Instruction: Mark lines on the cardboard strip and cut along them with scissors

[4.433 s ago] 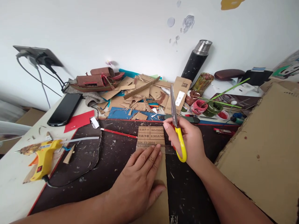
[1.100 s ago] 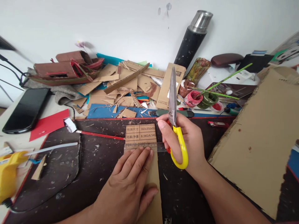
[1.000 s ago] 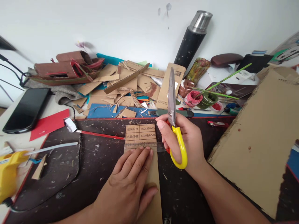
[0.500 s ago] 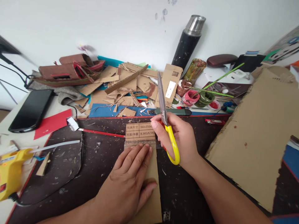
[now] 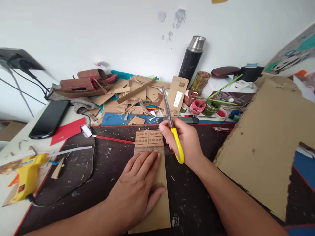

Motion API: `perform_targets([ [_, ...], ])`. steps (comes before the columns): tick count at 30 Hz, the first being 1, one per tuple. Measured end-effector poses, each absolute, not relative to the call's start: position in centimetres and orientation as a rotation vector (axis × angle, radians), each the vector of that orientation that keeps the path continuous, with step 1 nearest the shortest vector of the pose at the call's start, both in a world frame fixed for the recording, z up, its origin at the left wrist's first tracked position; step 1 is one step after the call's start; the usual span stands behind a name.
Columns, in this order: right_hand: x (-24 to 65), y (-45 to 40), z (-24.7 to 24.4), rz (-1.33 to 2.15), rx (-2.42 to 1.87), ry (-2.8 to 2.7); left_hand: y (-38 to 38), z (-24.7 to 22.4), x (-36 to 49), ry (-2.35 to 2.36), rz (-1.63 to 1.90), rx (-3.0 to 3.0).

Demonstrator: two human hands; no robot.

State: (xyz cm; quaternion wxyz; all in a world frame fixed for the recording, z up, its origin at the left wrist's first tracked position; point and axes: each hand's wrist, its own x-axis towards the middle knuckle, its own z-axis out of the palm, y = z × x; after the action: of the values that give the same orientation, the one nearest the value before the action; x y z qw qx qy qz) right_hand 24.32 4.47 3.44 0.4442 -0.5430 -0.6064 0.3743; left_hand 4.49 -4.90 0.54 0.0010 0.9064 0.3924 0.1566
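My left hand (image 5: 140,183) lies flat with fingers stretched out, pressing on a cardboard strip (image 5: 161,196) with printed Chinese text and numbers at its far end. Under its fingertips a clear ruler (image 5: 147,149) crosses the strip. In my right hand (image 5: 188,141) is a pair of scissors (image 5: 168,109) with a yellow handle. Their blades point up and away, close together, and the fingers wrap the handle above the strip's right side. Whether anything else is in the right palm is hidden.
Cardboard scraps (image 5: 137,91) pile up at the back beside a brown model boat (image 5: 81,85). Paint jars (image 5: 198,106) and a black flask (image 5: 192,59) stand right of them. At left are a yellow glue gun (image 5: 29,173) and a phone (image 5: 50,118); a large cardboard sheet (image 5: 261,147) leans right.
The view has tilted up a little, showing more wall and more of the glue gun. Both hands keep nearly the same pose, with the scissors still held up.
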Motion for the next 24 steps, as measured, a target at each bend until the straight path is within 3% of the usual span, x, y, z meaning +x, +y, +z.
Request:
perform_targets([
  [24, 24.28, 4.71, 2.53, 0.787, -1.276, -1.637, -4.74, 0.31, 4.37, 1.229, 0.476, 2.872],
])
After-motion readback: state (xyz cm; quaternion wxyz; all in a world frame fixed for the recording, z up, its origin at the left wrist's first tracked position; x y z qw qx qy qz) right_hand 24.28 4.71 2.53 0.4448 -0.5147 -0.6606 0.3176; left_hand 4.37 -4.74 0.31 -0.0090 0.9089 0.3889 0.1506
